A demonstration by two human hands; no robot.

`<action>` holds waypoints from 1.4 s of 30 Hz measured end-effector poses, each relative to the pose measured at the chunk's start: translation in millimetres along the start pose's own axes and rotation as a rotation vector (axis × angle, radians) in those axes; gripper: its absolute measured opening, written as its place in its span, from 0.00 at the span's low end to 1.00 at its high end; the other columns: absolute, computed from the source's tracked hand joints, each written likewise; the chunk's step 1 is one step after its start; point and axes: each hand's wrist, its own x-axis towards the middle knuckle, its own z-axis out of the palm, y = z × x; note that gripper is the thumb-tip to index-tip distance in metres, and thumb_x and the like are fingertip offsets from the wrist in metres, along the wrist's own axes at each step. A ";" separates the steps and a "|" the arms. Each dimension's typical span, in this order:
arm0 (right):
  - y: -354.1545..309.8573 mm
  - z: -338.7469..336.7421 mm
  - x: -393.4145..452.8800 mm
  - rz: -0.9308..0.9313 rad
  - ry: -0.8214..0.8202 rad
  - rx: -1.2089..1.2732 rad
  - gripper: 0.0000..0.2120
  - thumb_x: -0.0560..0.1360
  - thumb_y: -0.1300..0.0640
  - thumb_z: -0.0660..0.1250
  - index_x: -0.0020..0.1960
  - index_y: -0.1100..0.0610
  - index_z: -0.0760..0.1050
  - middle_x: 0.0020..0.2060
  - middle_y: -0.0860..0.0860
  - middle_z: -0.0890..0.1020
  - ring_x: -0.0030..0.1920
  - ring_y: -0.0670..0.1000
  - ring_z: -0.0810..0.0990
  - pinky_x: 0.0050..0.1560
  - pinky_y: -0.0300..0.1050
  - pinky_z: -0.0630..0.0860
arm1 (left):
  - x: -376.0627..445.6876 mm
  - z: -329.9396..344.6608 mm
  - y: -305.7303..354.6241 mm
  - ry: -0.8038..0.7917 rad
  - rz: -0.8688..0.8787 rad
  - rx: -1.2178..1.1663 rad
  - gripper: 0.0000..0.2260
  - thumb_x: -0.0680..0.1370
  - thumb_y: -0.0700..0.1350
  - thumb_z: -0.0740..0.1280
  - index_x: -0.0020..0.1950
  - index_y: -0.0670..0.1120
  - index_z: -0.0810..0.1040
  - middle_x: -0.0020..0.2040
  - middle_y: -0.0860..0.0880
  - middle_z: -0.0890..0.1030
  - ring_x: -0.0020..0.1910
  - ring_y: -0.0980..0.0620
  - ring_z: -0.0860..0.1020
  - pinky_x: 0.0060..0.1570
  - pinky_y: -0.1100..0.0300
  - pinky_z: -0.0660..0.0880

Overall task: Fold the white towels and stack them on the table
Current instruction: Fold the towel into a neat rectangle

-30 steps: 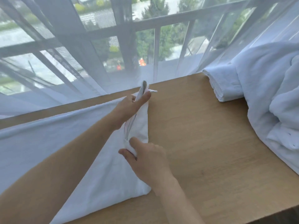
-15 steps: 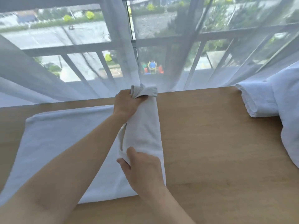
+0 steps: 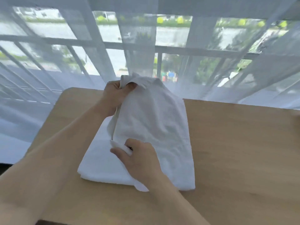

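Gripping towel (image 3: 151, 127) edge: left hand (image 3: 116, 96) far corner, right hand (image 3: 138, 158) near.

One white towel (image 3: 154, 127) lies on the one wooden table (image 3: 243, 151). Two hands are on the towel: one left hand (image 3: 113, 96) at its far end, one right hand (image 3: 139, 158) at its near end. One sheer curtain (image 3: 48, 62) hangs beyond the table.

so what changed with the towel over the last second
The white terry towel went from spread wide to the left to folded over on itself: both hands carried its left edge rightward, leaving a narrower doubled stack on the wooden table. The left hand kept gripping the far corner and the right hand kept pinching the near one. The camera swung left, so the other towels are out of view.
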 end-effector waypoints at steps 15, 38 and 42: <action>-15.7 202.2 74.2 0.380 -0.024 -0.197 0.23 0.75 0.31 0.62 0.38 0.49 0.63 0.33 0.43 0.71 0.40 0.50 0.73 0.37 0.45 0.66 | 63.9 -144.9 -135.8 -0.081 -0.357 -0.084 0.13 0.80 0.54 0.69 0.45 0.46 0.82 0.39 0.53 0.84 0.31 0.59 0.83 0.28 0.67 0.75; 66.8 83.4 52.5 0.235 0.130 -0.764 0.20 0.81 0.44 0.59 0.72 0.45 0.68 0.75 0.51 0.67 0.78 0.55 0.58 0.77 0.55 0.50 | 38.5 -138.9 -179.4 -0.097 -0.408 -0.117 0.16 0.76 0.50 0.76 0.59 0.43 0.82 0.55 0.47 0.85 0.54 0.46 0.84 0.56 0.49 0.80; 86.7 74.4 47.2 0.222 0.026 -0.769 0.26 0.81 0.36 0.45 0.78 0.37 0.53 0.81 0.44 0.51 0.81 0.49 0.42 0.79 0.53 0.36 | 24.2 -150.0 -183.2 -0.169 -0.519 -0.251 0.22 0.74 0.54 0.76 0.64 0.43 0.80 0.58 0.46 0.84 0.56 0.44 0.83 0.59 0.46 0.79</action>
